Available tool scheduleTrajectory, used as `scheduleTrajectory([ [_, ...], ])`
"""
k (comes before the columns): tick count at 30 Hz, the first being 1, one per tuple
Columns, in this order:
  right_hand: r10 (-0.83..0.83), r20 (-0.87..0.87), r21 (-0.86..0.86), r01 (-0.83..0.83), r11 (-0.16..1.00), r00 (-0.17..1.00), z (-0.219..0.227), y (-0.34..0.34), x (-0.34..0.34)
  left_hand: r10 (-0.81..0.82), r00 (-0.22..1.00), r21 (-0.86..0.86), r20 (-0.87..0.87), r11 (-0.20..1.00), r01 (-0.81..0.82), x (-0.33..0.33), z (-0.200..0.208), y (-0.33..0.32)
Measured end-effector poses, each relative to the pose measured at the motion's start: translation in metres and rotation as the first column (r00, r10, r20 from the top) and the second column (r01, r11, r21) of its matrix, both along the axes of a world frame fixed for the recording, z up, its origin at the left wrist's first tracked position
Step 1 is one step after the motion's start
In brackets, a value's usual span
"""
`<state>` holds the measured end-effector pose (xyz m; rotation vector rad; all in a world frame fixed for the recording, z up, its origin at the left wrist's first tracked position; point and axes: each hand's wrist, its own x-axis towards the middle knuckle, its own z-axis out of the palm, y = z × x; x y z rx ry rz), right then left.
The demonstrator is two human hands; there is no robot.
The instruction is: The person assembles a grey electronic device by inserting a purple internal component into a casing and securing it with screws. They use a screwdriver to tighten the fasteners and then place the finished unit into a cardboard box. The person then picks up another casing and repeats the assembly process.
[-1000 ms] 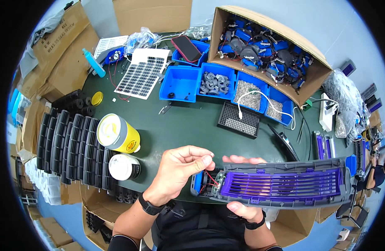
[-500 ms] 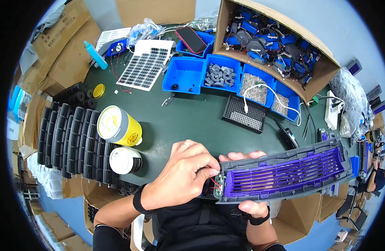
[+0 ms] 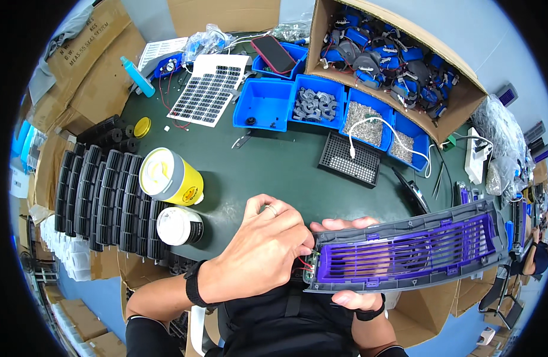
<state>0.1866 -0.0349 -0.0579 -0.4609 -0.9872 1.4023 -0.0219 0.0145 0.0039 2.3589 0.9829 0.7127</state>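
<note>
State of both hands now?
Left hand: pinched closed by the red wires; anything held is hidden.
Right hand: holding the purple-and-grey housing.

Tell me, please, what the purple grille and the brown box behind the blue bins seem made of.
Purple grille: probably moulded plastic, satin, given its even colour and regular slats. Brown box: apparently cardboard, matte, from its dull tan walls.

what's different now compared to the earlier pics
The left hand has moved right and turned back-up, its fingers now at the circuit board. The purple-and-gray grille housing has tilted, its right end farther from the person. The right hand keeps holding it. The blue bins and yellow container stayed put.
</note>
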Motion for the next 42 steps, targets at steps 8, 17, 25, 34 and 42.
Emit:
scheduleTrajectory([
  [8, 0.009, 0.036, 0.051, -0.011, 0.999, 0.999, -0.002, 0.003, 0.003, -0.005, 1.000, 0.008, 0.016, 1.000, 0.004, 0.003, -0.002, -0.002],
  [17, 0.023, 0.036, 0.096, -0.026, 0.995, 0.999, 0.000, 0.003, 0.005, 0.040, 0.999, 0.070, -0.029, 0.997, -0.038, 0.008, -0.002, -0.008],
  [25, 0.023, 0.073, 0.082, -0.029, 0.996, 0.997, 0.007, 0.000, 0.006, 0.089, 0.996, 0.020, 0.026, 0.996, -0.090, 0.007, -0.004, -0.007],
  [34, 0.058, -0.004, 0.089, -0.058, 0.994, 0.998, 0.000, 0.004, 0.011, 0.092, 0.992, -0.004, 0.091, 0.996, -0.092, 0.010, -0.010, -0.010],
  [42, 0.072, -0.053, -0.017, -0.073, 0.997, 0.996, 0.004, 0.000, 0.013, 0.207, 0.976, -0.218, 0.075, 0.958, -0.186, -0.007, -0.002, -0.008],
])
